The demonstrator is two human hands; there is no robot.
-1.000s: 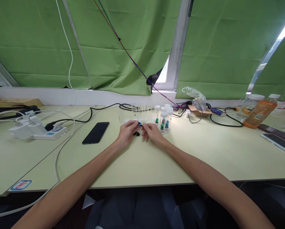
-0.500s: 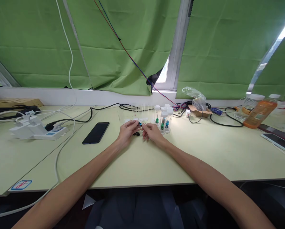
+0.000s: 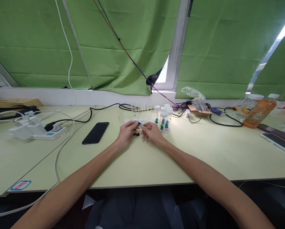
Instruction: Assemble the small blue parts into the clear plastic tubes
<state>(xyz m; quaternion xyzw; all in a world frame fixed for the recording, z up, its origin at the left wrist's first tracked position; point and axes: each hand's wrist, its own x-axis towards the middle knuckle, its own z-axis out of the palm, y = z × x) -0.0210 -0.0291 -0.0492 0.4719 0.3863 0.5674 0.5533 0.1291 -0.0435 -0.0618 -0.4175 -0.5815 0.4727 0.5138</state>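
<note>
Fingertips of my left hand (image 3: 127,131) and my right hand (image 3: 151,131) meet above the table, pinching a small shiny blue part (image 3: 139,123) between them. Its exact kind is too small to make out. Just below the fingers, small black round pieces (image 3: 137,134) lie on the table. Behind my hands stand clear open tubes (image 3: 135,109). To the right of my right hand is a cluster of clear tubes with white caps (image 3: 163,109); green and blue small parts show inside several of them.
A black phone (image 3: 95,133) lies left of my hands. Farther left, a white power strip (image 3: 49,134) holds plugs and cables. At the back right are a small cardboard box (image 3: 199,111) with a plastic bag, a jar and an orange bottle (image 3: 260,111). A white cable (image 3: 59,156) crosses the left side.
The blue part has turned slightly between my fingertips. Both hands stay in nearly the same place, and the things on the table have not moved.
</note>
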